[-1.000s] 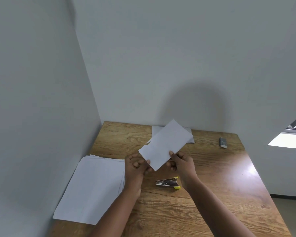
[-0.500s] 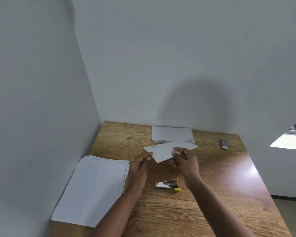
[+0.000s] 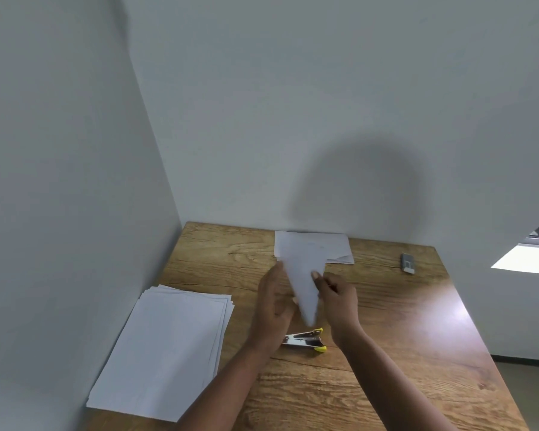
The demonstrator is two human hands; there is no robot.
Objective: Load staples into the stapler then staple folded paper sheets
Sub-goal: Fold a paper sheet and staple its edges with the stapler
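Head view is giving me a wooden desk (image 3: 386, 353) set into a corner of pale walls, and I am looking down at two bare forearms reaching in over it. Both hands are meeting above the middle of the desk on one folded paper sheet (image 3: 302, 275), which is hanging point-down between them and looking blurred at its lower tip. My right hand (image 3: 339, 301) is pinching the sheet's right edge, its thumb lying on the paper face and the fingers curling behind. My left hand (image 3: 273, 309) is lying against the sheet's left edge with fingers loosely bent; I cannot tell whether it is truly gripping the paper or only touching it. Just below the hands, the stapler (image 3: 305, 340), silver with yellow ends, is lying on the desk, apart from the paper. Behind the held sheet, a small pile of folded sheets (image 3: 336, 247) is sitting against the back wall. A stack of flat white paper (image 3: 165, 349) is resting at the desk's left side, and a small grey box (image 3: 407, 262) is sitting near the far right edge.
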